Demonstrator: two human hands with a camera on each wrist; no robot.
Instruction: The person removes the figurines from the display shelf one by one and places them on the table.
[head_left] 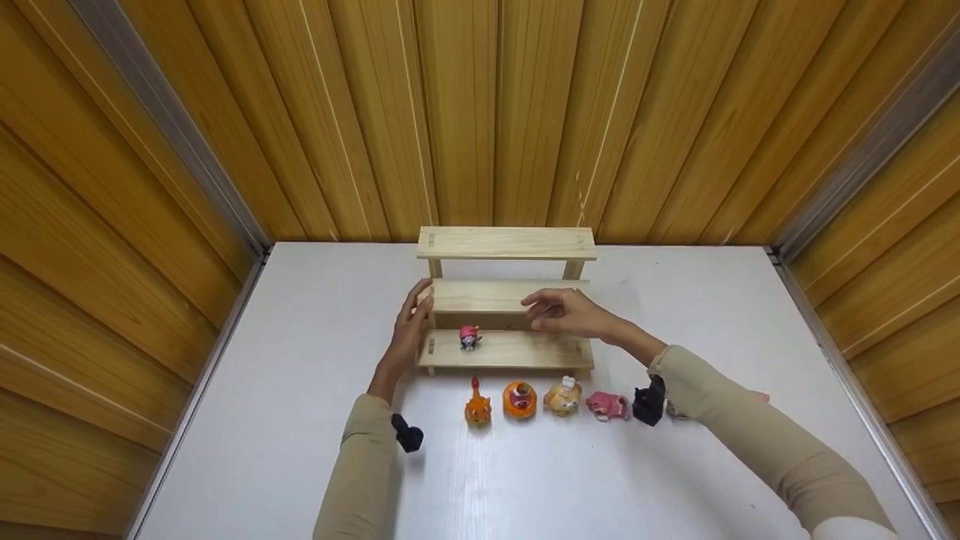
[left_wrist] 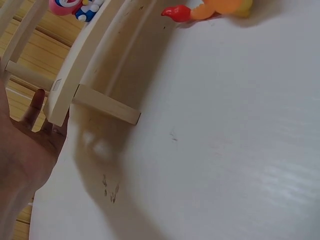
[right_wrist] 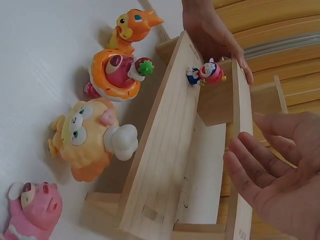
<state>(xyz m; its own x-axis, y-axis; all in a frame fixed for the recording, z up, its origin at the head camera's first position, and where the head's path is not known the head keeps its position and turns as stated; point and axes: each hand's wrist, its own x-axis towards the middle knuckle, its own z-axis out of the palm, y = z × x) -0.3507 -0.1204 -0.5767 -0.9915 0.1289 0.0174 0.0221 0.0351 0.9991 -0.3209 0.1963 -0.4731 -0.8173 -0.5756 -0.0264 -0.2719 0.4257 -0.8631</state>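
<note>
A three-tier wooden shelf point(head_left: 510, 351) stands on the white table, with a small figurine in a pink hood point(head_left: 469, 337) on the left part of its lowest tier. My left hand point(head_left: 411, 326) rests against the shelf's left end, fingers extended along the side; the left wrist view shows the palm point(left_wrist: 27, 150) beside the lowest board's end. My right hand point(head_left: 574, 313) hovers by the right part of the middle tier, fingers loosely bent and holding nothing. In the right wrist view that hand point(right_wrist: 280, 175) has its fingertips near the middle board's edge.
In front of the shelf runs a row of toys: an orange long-tailed figure point(head_left: 478, 409), an orange ring-shaped figure point(head_left: 519, 400), a yellow fluffy figure point(head_left: 562, 396) and a pink figure point(head_left: 606, 406). Another toy is partly hidden under the right forearm. Wood-panelled walls point(head_left: 465, 112) enclose the table.
</note>
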